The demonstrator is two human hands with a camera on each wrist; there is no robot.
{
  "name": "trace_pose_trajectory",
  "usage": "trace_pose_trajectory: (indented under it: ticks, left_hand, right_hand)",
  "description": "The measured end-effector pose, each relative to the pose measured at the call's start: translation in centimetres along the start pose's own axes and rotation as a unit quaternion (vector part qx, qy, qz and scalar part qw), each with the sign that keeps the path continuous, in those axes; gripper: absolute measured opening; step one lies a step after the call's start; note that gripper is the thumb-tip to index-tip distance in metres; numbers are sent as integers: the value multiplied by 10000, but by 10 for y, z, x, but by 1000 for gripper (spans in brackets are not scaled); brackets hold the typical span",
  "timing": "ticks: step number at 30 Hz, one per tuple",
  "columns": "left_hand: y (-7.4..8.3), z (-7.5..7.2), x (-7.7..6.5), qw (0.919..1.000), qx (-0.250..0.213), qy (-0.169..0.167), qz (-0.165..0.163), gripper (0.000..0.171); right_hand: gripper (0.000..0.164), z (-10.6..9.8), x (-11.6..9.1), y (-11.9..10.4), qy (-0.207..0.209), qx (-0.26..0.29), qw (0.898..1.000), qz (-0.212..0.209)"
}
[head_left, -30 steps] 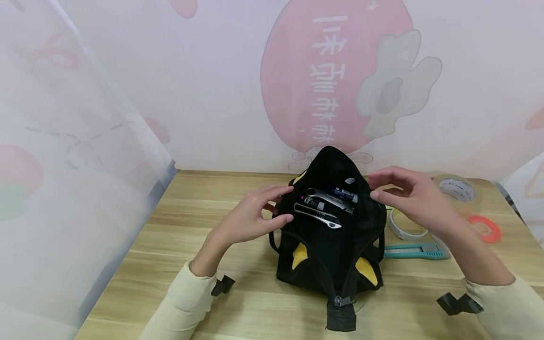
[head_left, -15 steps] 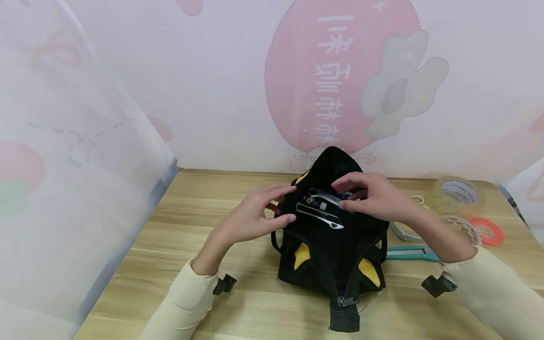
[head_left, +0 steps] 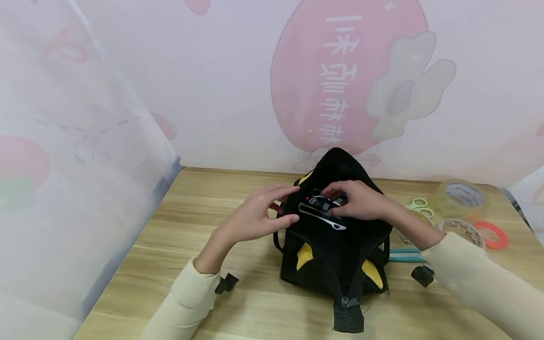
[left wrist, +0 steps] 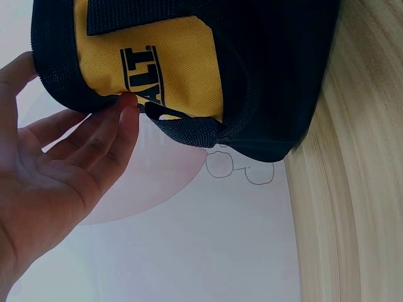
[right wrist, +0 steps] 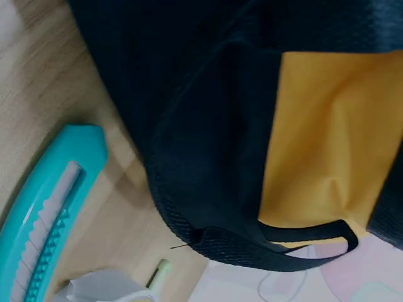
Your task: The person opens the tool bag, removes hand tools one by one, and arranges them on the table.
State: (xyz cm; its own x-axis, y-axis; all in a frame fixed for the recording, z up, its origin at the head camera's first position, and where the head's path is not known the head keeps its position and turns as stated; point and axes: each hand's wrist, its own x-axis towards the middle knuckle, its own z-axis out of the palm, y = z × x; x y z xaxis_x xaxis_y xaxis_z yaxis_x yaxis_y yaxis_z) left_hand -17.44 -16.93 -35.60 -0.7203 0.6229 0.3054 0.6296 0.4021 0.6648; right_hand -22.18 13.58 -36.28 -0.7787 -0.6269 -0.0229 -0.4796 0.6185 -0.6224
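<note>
A black and yellow tool bag (head_left: 331, 255) stands unzipped on the table, its mouth facing up. My left hand (head_left: 255, 215) holds the bag's left rim; in the left wrist view its thumb and fingers lie about the bag's edge. My right hand (head_left: 361, 200) reaches into the mouth, fingers bent over a silver tool with a ring end, partly covered. Whether it grips that tool cannot be seen. Beside those fingers lie a silver utility knife (head_left: 322, 216) and a small dark tube (head_left: 318, 204). Only the bag's side shows in the right wrist view, not the hand.
Right of the bag lie a teal utility knife (head_left: 405, 255), pale green scissors (head_left: 420, 207), a clear tape roll (head_left: 479, 200), a paper-cored tape roll (head_left: 462, 229) and a red tape roll (head_left: 493, 236). A printed curtain (head_left: 229, 94) hangs behind the table (head_left: 170, 264).
My right hand has moved left from the bag's right rim into its mouth, over the silver tool with the ring. The left hand has stayed at the left rim.
</note>
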Motion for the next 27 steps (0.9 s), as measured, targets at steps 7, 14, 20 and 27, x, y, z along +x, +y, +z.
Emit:
trace_pose_trajectory:
  ticks: [7, 14, 20, 27]
  left_hand:
    - [1, 0, 0, 10000, 18, -2, -42, 61]
    - [-1, 0, 0, 10000, 18, 18, -18, 60]
    - [-1, 0, 0, 9999, 114, 42, 2, 60]
    - [0, 0, -1, 9999, 120, 47, 33, 60]
  right_hand:
    - [40, 14, 7, 8, -311, 71, 9995, 39]
    - [42, 29, 12, 16, -351, -142, 9990, 255]
    - [42, 39, 15, 17, -290, -357, 9985, 286]
    - [41, 47, 16, 20, -167, -461, 9988, 56]
